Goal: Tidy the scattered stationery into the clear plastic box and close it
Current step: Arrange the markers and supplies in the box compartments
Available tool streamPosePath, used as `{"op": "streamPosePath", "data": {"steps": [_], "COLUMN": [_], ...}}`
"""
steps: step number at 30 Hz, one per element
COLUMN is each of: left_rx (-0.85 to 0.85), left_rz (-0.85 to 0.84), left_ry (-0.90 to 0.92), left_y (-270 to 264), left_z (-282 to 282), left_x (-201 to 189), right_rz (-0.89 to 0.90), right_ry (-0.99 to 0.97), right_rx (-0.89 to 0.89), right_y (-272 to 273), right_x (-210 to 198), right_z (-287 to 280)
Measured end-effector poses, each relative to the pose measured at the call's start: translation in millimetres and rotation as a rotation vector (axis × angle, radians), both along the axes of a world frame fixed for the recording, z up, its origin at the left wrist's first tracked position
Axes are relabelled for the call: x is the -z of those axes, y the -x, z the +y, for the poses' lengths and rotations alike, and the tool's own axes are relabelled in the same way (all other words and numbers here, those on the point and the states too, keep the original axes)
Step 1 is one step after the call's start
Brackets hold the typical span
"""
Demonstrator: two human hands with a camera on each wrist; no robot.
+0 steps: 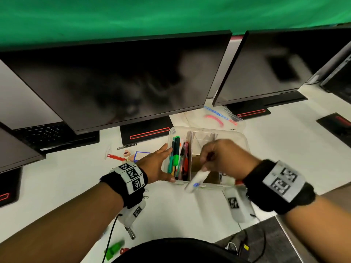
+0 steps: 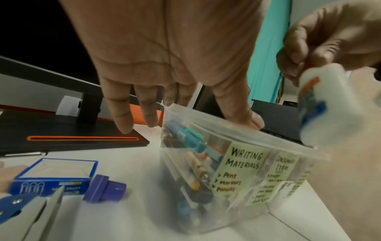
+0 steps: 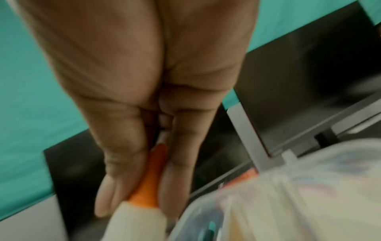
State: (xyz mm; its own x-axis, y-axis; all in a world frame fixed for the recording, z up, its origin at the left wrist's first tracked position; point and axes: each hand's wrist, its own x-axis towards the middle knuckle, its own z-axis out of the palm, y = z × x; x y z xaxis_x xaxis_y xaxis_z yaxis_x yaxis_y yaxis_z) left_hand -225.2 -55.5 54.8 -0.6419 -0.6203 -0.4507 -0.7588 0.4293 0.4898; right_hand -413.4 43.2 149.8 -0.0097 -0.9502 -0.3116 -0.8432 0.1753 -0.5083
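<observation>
The clear plastic box [image 1: 235, 135] stands open on the white desk, with several pens and markers [image 1: 175, 156] in its left compartment. A yellow label reading "Writing Materials" [image 2: 243, 161] faces me on its near wall. My left hand [image 1: 161, 164] lies against the box's left side, fingers straight and thumb on the near rim [image 2: 252, 120]. My right hand [image 1: 214, 158] hovers over the near part of the box and pinches a white glue bottle [image 1: 197, 179] by its orange cap [image 3: 150, 182]. The bottle's body points down toward me and looks blurred.
Left of the box lie a blue paper-clip box [image 2: 55, 176], a purple cap-like piece [image 2: 105, 189], a red-handled item [image 1: 115, 158] and a blue-and-grey tool [image 2: 20, 212]. A green item [image 1: 114, 247] sits near the desk's front edge. Monitors [image 1: 117, 82] line the back; a printed clear plastic piece [image 1: 214, 116] lies behind the box.
</observation>
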Motion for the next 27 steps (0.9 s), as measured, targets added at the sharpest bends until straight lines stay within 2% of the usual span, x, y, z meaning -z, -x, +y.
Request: {"op": "streamPosePath", "data": {"steps": [4,7,11,13,16,20,27], "left_rx": [0.022,0.036,0.034,0.031,0.026,0.023,0.021], "left_rz": [-0.047,-0.085,-0.115,-0.113,-0.113,-0.113,-0.084], "left_ry": [0.044,0.072,0.085,0.080,0.067,0.059,0.055], "left_y": [2.3,3.6,2.9,2.2,1.2,0.8,0.5], "left_z": [0.8,1.0,3.0,2.1,-0.6,-1.8,-2.5], "left_x": [-4.9,-7.7,-9.0,-8.8,-10.0,-11.1,-6.3], "right_rz": [0.084,0.292,0.655,0.733,0.765,0.718,0.724], "right_ry": [0.004,-0.015,-0.234,-0.328,-0.380,-0.455,-0.510], "right_rx": [0.184,0.256,0.098,0.043,0.008,-0.013,-0.090], "right_y": [48.6,70.2,73.4,73.2,75.1,79.5,81.4], "right_x": [-28.6,-26.2,0.8,17.7,43.3,83.4,92.5], "right_z": [-30.1,-49.9,-68.3,-74.0,-75.3,-66.1,-58.8]}}
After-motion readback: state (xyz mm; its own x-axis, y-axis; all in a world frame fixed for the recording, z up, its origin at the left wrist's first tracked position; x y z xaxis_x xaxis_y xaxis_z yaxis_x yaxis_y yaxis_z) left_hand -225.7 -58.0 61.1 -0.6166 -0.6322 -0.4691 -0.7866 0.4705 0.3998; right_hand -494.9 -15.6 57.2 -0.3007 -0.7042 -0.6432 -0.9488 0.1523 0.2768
